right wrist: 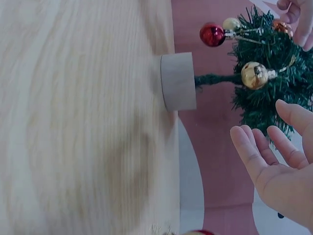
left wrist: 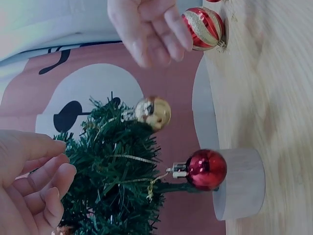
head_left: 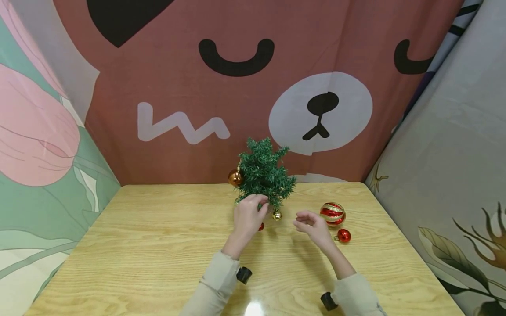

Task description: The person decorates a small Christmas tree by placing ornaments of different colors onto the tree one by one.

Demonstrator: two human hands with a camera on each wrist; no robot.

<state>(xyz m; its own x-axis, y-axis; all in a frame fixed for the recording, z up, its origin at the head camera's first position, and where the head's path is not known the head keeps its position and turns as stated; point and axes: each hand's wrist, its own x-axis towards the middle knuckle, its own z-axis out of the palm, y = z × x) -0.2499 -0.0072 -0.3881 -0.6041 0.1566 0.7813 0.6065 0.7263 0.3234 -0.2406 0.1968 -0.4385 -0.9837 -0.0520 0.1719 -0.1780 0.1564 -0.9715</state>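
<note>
A small green artificial Christmas tree [head_left: 264,169] stands upright at the back of the table. My left hand [head_left: 249,213] is at its lower front branches, fingers loosely bent and holding nothing in the left wrist view. Just below that hand a shiny red ball ornament [left wrist: 206,170] hangs from a gold string. Near it dangles a gold ball ornament [head_left: 277,215], and a copper ball ornament [head_left: 235,177] hangs on the tree's left side. Apart from the branches on the right, my right hand [head_left: 314,228] is raised with relaxed fingers and an empty palm.
On the wooden table [head_left: 158,245], right of my right hand, lie a large red ornament with gold stripes [head_left: 332,213] and a smaller red ball [head_left: 344,236]. The tree's pale round base [right wrist: 178,82] rests near the back edge. Behind hangs a printed curtain [head_left: 178,87].
</note>
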